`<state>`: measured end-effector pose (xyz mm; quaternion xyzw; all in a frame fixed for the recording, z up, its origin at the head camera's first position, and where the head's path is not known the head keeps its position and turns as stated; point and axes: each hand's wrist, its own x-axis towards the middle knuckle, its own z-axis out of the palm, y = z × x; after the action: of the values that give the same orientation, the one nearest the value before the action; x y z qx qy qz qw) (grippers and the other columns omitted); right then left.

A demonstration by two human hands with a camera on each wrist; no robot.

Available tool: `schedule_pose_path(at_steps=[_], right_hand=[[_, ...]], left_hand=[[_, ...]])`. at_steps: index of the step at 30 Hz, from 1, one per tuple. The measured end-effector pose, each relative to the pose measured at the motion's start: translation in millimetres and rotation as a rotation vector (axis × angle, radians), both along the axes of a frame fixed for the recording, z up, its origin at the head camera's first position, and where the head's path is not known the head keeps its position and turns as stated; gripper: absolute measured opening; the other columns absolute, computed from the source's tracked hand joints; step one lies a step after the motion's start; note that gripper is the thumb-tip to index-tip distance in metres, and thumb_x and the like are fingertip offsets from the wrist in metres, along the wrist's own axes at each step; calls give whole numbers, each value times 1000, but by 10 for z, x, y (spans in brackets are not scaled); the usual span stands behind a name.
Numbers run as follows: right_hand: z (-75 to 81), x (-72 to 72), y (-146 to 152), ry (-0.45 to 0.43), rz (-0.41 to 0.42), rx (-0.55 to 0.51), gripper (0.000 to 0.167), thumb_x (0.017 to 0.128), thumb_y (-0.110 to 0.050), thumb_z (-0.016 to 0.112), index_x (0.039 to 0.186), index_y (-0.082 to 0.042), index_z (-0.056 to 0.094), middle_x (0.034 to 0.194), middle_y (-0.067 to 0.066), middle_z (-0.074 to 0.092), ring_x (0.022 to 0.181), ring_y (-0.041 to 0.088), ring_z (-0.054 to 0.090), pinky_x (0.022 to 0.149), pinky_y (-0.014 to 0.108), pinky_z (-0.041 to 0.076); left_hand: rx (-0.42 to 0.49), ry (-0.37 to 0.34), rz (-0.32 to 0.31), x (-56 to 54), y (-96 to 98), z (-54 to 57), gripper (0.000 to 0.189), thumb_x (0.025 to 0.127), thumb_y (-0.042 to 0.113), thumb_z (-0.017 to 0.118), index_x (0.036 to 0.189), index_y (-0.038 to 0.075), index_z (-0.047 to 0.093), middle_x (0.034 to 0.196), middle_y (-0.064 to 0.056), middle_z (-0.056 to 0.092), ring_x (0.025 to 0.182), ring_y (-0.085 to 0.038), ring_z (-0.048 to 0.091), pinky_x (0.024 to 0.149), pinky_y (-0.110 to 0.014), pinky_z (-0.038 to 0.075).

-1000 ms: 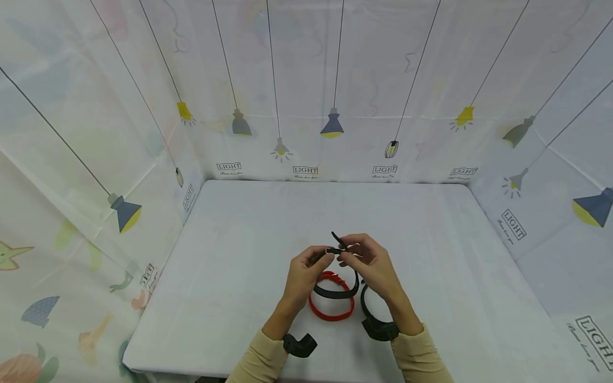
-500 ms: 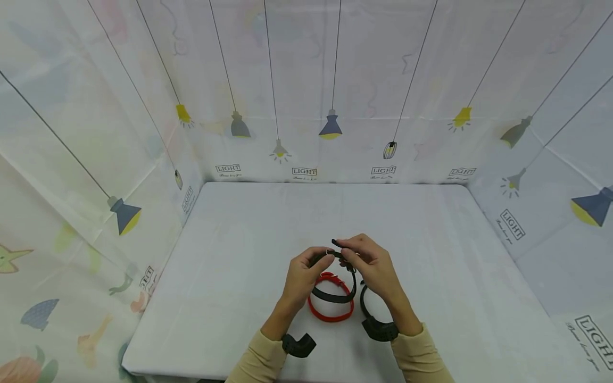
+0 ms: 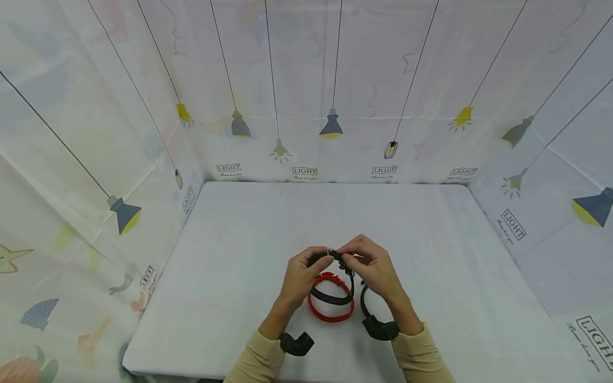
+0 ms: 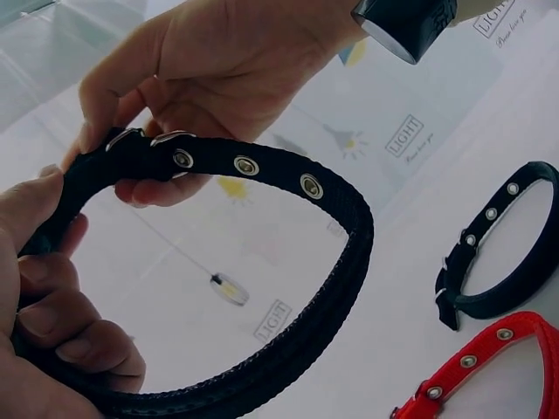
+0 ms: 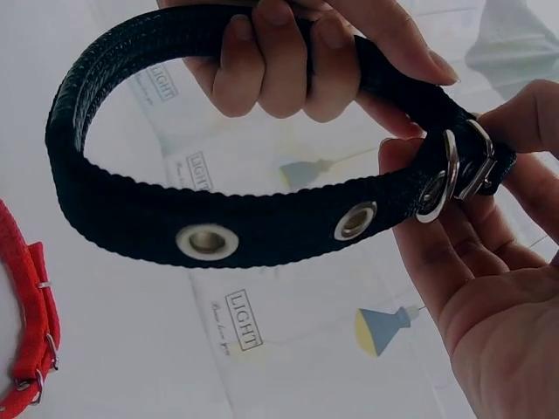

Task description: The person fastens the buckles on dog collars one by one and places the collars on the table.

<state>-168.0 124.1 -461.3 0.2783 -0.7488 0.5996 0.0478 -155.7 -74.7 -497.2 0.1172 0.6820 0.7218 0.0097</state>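
A black dog collar (image 3: 332,300), looped into a ring and held above the table, is between both hands. My left hand (image 3: 300,274) grips the band, its fingers curled round it in the left wrist view. With thumb and fingertips my right hand (image 3: 372,264) pinches the buckle end. In the right wrist view, a metal buckle (image 5: 479,161) and a D-ring (image 5: 449,179) sit there, with metal-rimmed eyelets along the strap. The strap's tip is partly hidden by the right fingers. Below the held loop, a red dog collar (image 3: 331,318) lies on the table.
Another black collar (image 4: 534,262) lies near the red one, to its right in the head view and partly behind the right wrist. Both wrists wear black camera mounts (image 3: 297,344). The white table (image 3: 249,223) is enclosed by printed fabric walls (image 3: 297,64).
The strap's loose end, which stuck up beyond the right fingers, is now down along the band at the fingertips. The held loop has dropped slightly and shifted a little left.
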Motion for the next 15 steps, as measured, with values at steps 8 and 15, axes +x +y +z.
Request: schedule_pose_path(at_steps=[8, 15], right_hand=[[-4, 5, 7, 53, 31, 11, 19, 93, 6, 62, 106, -3, 73, 99, 9, 60, 81, 16, 67, 74, 27, 60], [12, 6, -3, 67, 62, 34, 21, 94, 6, 62, 110, -2, 73, 101, 10, 56, 83, 12, 63, 72, 24, 59]], left_hand=[[15, -2, -22, 3, -7, -2, 29, 95, 30, 70, 117, 12, 71, 117, -8, 70, 108, -15, 65, 93, -26, 54], [34, -4, -40, 15, -13, -1, 30, 96, 30, 69, 118, 11, 70, 119, -10, 70, 109, -16, 65, 93, -26, 54]])
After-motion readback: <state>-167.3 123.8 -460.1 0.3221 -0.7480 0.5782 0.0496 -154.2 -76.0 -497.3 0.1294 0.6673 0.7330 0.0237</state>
